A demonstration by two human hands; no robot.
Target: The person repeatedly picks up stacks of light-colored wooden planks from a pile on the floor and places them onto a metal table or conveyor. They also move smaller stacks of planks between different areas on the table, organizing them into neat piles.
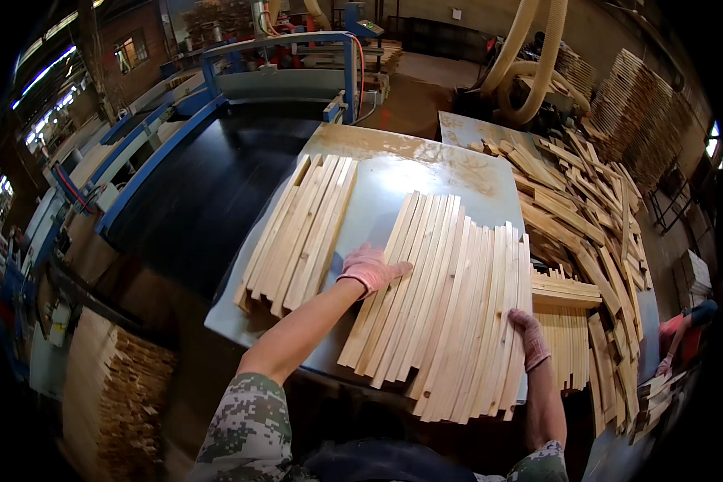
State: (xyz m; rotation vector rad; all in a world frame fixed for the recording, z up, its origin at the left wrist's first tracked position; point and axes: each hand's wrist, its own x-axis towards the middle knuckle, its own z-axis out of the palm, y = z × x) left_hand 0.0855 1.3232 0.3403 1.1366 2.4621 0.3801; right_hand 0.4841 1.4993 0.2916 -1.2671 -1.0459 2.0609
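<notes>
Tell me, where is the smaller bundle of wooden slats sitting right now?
In the head view, the smaller bundle of wooden slats lies on the left part of the metal table, left of the left hand and the larger fan of slats.

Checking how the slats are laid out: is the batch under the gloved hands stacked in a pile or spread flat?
Spread flat: the wooden slats lie side by side, fanned across the metal table, left hand and right hand resting on them.

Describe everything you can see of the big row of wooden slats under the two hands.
The big row of wooden slats is pale, bare wood: many long thin strips side by side, fanned a little, ends uneven. It lies flat on the grey metal table, its near ends over the table's edge. The gloved left hand rests flat on its left part; the gloved right hand presses its right edge.
</notes>
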